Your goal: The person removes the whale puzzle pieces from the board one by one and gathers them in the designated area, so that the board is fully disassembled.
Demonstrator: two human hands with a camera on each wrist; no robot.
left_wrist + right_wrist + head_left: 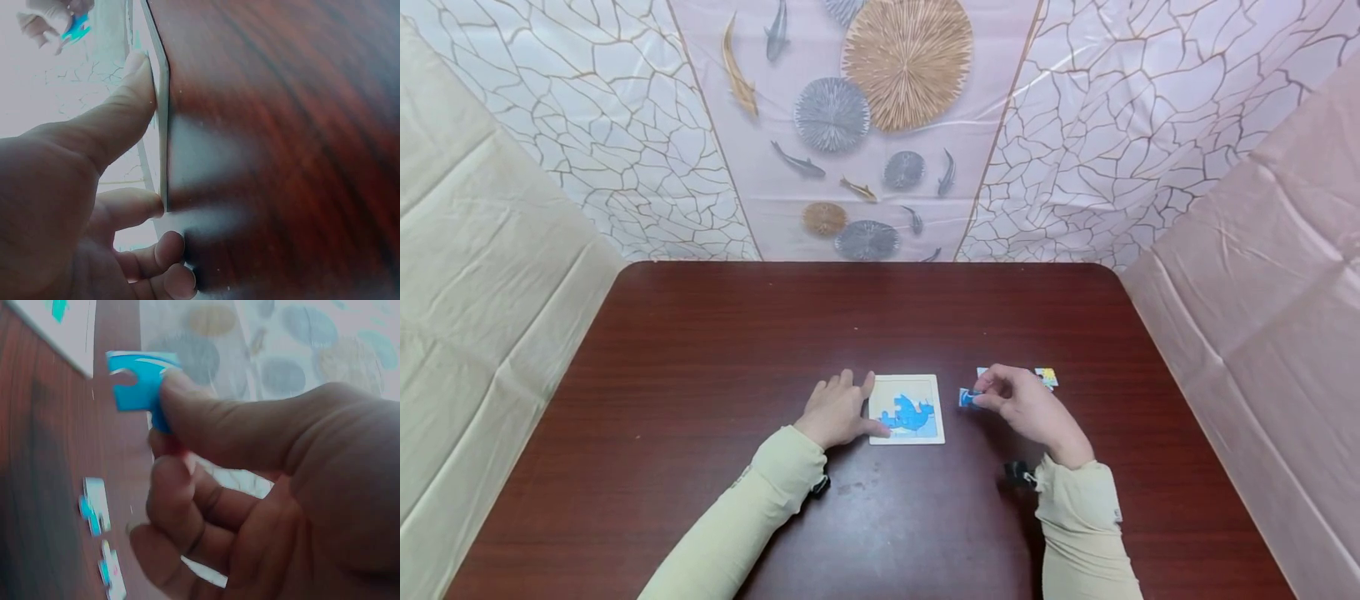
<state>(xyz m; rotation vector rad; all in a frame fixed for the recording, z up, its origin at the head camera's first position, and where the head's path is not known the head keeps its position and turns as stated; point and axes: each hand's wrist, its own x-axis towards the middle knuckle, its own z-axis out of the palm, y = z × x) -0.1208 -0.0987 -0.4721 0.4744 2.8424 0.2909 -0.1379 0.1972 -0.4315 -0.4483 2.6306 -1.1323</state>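
Note:
A square puzzle board [941, 408] with a pale rim lies on the table, part filled with blue pieces [913, 414]. My left hand [838, 411] is spread along the board's left side, its thumb [128, 100] touching the rim. Right of the board, my right hand [1026, 408] pinches a blue puzzle piece [134, 381] between thumb and fingers, held above the table. The fingers hide part of that piece. Loose puzzle pieces [1046, 377] lie behind the right hand, partly covered by it; in the right wrist view a blue-and-white loose piece [95, 506] shows below the fingers.
The dark red-brown wooden table [737, 333] has rounded far corners. A patterned cloth [865, 183] hangs behind it, and plain beige cloth walls [1247, 275] stand at both sides. Black wrist devices [1018, 475] sit at the sleeve cuffs.

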